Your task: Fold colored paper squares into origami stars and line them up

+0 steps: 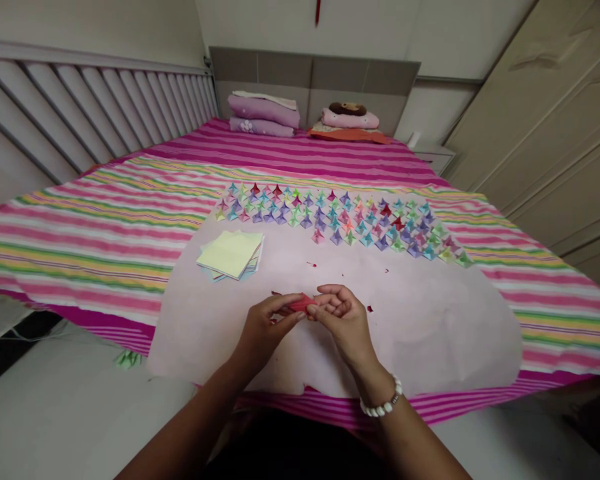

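Observation:
Between my hands is a small folded piece of red paper, held over the pale sheet that covers part of the bed. My left hand pinches its left side between thumb and fingers. On the other side, my right hand grips the right edge with thumb and curled fingers; a white bead bracelet circles that wrist. The fingers partly cover the paper's folds. Left of my hands lies a stack of square paper, pale yellow on top. Beyond it stand rows of small folded paper figures in many colours.
Red paper scraps are scattered around my hands. The bed has a striped cover, with folded purple bedding and a pink pile by the headboard. Crumpled green paper lies on the floor at left.

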A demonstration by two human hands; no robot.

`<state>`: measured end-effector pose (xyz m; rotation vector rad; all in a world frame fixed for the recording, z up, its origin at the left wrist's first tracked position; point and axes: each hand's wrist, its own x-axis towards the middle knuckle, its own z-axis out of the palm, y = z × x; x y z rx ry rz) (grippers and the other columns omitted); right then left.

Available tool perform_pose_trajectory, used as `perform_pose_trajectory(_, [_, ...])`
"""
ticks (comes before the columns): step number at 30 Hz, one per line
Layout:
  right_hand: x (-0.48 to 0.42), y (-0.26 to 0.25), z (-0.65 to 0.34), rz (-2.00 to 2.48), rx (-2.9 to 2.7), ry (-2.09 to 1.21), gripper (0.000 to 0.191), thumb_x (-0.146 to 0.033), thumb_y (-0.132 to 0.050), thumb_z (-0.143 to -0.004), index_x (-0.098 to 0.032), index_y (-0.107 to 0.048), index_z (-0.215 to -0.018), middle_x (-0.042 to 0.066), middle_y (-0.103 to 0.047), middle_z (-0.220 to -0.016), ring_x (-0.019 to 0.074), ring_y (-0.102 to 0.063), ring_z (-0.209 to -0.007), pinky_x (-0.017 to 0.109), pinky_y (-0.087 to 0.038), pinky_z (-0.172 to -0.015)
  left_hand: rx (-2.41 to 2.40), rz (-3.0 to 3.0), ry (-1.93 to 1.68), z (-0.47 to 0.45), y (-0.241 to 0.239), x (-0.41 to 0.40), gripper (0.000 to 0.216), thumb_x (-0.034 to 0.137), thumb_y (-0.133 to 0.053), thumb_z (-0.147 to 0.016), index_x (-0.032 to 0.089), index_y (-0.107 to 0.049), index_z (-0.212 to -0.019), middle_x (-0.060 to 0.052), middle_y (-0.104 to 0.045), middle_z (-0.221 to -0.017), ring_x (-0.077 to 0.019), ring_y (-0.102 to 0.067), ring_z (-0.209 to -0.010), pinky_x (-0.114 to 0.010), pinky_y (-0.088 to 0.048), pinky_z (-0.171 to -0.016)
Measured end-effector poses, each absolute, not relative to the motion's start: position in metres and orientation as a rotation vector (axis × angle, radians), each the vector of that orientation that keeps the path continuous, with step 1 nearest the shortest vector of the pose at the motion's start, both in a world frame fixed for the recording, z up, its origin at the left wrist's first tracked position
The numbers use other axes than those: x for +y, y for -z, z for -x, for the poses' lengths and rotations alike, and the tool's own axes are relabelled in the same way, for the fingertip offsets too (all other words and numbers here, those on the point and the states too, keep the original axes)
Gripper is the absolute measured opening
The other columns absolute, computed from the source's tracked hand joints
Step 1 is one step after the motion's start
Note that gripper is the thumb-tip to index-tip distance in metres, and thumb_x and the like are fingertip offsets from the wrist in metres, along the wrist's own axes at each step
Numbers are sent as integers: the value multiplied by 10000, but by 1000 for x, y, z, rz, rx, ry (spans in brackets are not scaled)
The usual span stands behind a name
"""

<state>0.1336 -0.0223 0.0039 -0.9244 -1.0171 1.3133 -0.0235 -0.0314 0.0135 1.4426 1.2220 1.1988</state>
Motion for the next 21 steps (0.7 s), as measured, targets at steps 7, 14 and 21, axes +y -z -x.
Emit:
perform_pose_trajectory(7, [-24, -5, -132, 929, -1075, -1284, 361, -280, -825, -636, -208, -608, -917, -13, -661, -710, 132, -626, -612, 279, -526, -608, 1260, -1499, -1161, 23, -11, -29, 117, 242, -710, -723, 211, -742, -832, -41, -709, -825, -174, -633, -769, -273, -485, -689])
perform_pose_trajectory(14, [-24, -7, -134, 943, -1394, -1109, 194, -315, -767, -713, -241, -727, -888, 13, -616, -778, 141, -555, -677, 294, -482, -646, 1211, -1546, -1177, 27, -11, -27, 46, 240, -693, -727, 199, -688, -747, -28, -646, -815, -162, -592, -776, -259, -458, -687])
perform_pose_trajectory(21, [-21, -7, -138, 963, -1407, -1135, 109, -330, -730, -755, -222, -719, -737, 20, -619, -735, 160, -559, -698, 301, -441, -649, 1141, -1427, -1030, 27, -14, -28, 131, 301, -662, -762, 188, -698, -818, -35, -702, -814, -180, -622, -784, -283, -465, -715])
